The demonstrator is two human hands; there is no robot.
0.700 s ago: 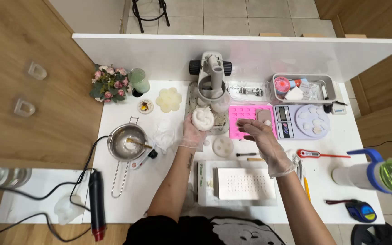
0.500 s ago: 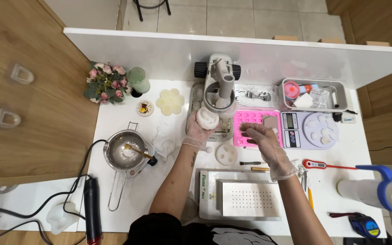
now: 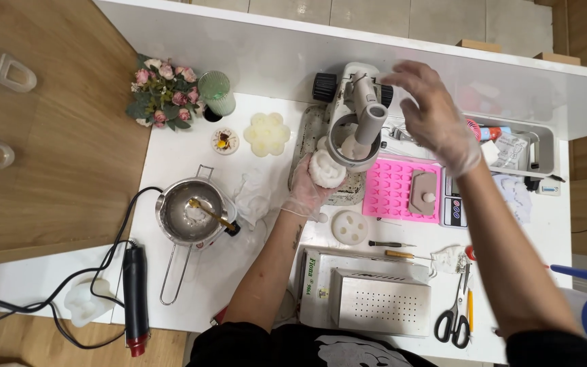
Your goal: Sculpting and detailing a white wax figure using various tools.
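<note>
Fingers of the gloved left hand were curled around a white flower-shaped piece, holding it against the lower rim of the press near the middle of the counter's far edge. The right hand was spread loose and gripping nothing, hovering beside the press's grey handle. Half a second earlier that hand had lain lower, on the pink mould; it had since lifted off and moved toward the far edge, while the left hand had kept its grasp in the same spot. The piece sat between the left fingertips and the press, well apart from the right fingers. A pot stood nearer the left edge, scissors by the near right corner.
</note>
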